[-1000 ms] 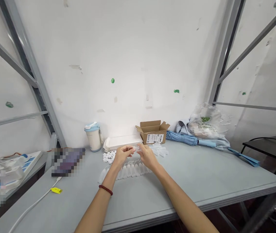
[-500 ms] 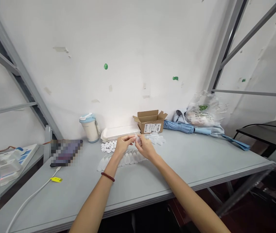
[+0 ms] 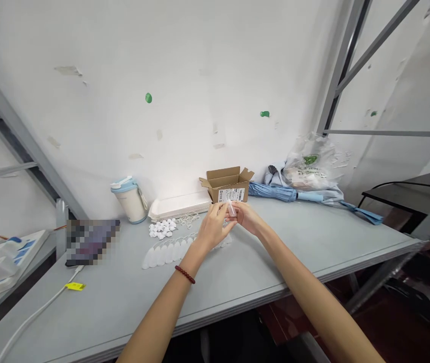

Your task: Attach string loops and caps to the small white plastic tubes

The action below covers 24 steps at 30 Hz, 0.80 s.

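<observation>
A small translucent plastic piece (image 3: 231, 208) is held up between my two hands, in front of the cardboard box. My right hand (image 3: 249, 217) pinches it from the right. From the left, the fingers of my left hand (image 3: 213, 226) close on it too, partly hiding it. On the table below lies a row of similar translucent pieces (image 3: 167, 252) with thin cord loops, side by side; my left forearm and hand cover part of the row. Behind it are a pile of small white caps (image 3: 162, 228) and some loose pale cord loops (image 3: 189, 219).
At the back stand an open cardboard box (image 3: 228, 186), a long white tray (image 3: 179, 205) and a blue-lidded cup (image 3: 128, 199). A folded blue umbrella (image 3: 275, 191) and a plastic bag (image 3: 308, 169) lie to the right. A blurred-out dark device (image 3: 92, 241) with a white cable (image 3: 41, 312) is at left.
Both hands have moved right, still holding a translucent piece, and now stand before the box. The cord loops behind the row have come into sight. The view has shifted slightly.
</observation>
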Available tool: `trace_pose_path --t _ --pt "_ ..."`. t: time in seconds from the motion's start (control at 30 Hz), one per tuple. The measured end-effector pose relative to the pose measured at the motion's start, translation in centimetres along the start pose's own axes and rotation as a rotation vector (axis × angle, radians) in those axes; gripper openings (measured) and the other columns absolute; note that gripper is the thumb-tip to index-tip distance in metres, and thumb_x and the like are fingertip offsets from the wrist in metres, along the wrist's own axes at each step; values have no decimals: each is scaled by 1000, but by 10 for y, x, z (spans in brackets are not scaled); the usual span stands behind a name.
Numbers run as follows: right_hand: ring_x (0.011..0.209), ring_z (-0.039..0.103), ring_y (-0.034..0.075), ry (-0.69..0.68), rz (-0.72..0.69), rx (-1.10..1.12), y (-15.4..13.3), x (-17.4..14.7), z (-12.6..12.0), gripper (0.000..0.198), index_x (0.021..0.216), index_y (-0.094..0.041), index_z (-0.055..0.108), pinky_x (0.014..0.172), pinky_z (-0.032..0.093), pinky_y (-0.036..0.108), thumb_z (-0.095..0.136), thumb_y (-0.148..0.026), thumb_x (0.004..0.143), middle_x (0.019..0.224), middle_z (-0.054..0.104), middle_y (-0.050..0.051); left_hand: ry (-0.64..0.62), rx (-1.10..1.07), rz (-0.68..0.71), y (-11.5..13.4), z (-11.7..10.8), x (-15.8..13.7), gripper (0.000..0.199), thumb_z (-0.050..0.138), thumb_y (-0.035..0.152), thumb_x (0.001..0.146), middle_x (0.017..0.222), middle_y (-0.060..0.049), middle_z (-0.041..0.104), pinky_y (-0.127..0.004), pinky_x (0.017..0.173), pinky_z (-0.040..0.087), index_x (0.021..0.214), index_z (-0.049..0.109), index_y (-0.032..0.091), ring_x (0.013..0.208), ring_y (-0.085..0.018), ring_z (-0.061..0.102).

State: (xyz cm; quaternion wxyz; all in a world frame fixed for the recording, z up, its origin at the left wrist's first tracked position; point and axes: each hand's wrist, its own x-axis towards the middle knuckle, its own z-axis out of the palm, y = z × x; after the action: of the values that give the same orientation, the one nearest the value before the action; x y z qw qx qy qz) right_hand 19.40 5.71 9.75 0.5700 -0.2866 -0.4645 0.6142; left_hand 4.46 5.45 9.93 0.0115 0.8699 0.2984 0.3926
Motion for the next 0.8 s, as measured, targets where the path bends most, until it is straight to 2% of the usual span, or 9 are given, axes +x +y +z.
trace_pose_path --t 0.17,0.3,0.43,0.63,0.8 --pt "69 67 17 -77 39 -47 1 -5 -8 20 89 -17 57 68 51 29 62 -32 76 75 71 7 34 27 18 -10 5 3 42 63 23 79 112 -11 54 -41 90 45 119 51 18 106 -25 49" --pt "69 67 17 -50 59 -147 2 -10 -10 21 86 -19 52 69 50 31 62 -35 76 74 71 6 31 34 74 -14 2 4 49 71 23 72 112 -9 55 -42 93 43 117 52 19 108 -26 46" --pt "63 65 15 -38 105 -243 0 -13 -10 22 87 -18 52 63 50 28 61 -34 75 74 71 6 52 46 25 -12 2 0 49 74 24 68 112 -9 54 -43 93 43 113 56 19 108 -26 45" --pt "59 62 13 -25 132 -372 -2 -14 -12 20 83 -17 55 54 48 24 59 -35 76 74 70 6 75 45 -28 -5 9 -6 38 68 20 70 112 -9 54 -43 95 41 108 59 19 108 -26 44" --pt "59 57 11 -21 152 -482 -8 -16 -14 16 75 -15 60 46 41 19 59 -32 73 71 66 4 -28 -21 -31 -2 11 -6 35 65 21 73 110 -7 60 -43 94 40 107 58 19 107 -26 46"
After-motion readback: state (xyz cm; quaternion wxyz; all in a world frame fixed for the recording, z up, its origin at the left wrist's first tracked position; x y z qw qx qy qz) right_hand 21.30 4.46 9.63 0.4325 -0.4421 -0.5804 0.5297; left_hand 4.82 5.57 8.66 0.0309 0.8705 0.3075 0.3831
